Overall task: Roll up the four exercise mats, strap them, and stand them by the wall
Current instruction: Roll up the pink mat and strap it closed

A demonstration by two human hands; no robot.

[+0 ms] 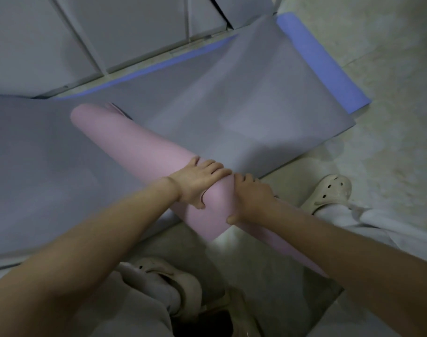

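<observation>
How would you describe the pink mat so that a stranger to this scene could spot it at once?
Find the grey panels at the top, then the flat grey mats below them. Over these slants the pink mat, gripped by the left hand and right hand. It alone is rolled and pink.

Pale mottled floor; grey panelled wall along top edge; light dim
</observation>
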